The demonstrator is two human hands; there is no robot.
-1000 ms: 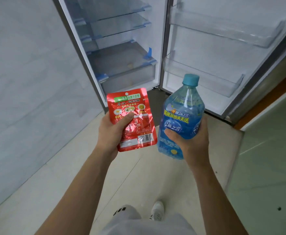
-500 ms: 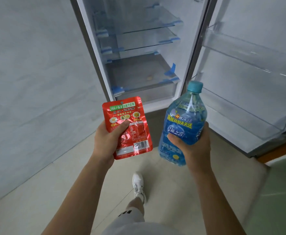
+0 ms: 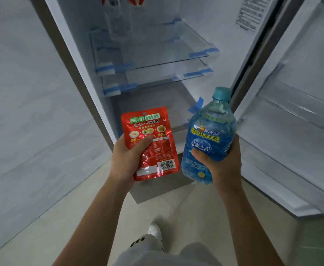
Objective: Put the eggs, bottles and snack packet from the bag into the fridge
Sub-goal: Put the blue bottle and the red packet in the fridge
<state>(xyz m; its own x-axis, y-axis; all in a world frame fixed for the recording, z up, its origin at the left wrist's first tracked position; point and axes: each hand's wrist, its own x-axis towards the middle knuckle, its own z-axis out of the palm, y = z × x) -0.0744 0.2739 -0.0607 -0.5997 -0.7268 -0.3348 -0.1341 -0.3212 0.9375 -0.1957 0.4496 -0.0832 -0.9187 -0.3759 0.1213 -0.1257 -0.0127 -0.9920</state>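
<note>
My left hand (image 3: pixel 127 159) grips a red snack packet (image 3: pixel 153 131) by its lower left side, thumb across the front. My right hand (image 3: pixel 223 162) holds a blue bottle (image 3: pixel 209 131) with a teal cap upright around its lower half. Both are held out in front of the open fridge (image 3: pixel 153 60), level with its lowest compartment. The fridge has glass shelves (image 3: pixel 157 54) with blue tape at the corners. Two bottles with red caps stand at the fridge's top back, blurred. No eggs or bag are in view.
The open fridge door (image 3: pixel 291 112) stands at the right with clear door racks (image 3: pixel 295 104). A pale grey wall (image 3: pixel 23 112) runs along the left. My leg and white shoe (image 3: pixel 154 230) are on the tiled floor below.
I have stepped closer to the fridge and the view has tilted up, so more of the upper shelves shows. Both hands keep their hold on the packet and the bottle.
</note>
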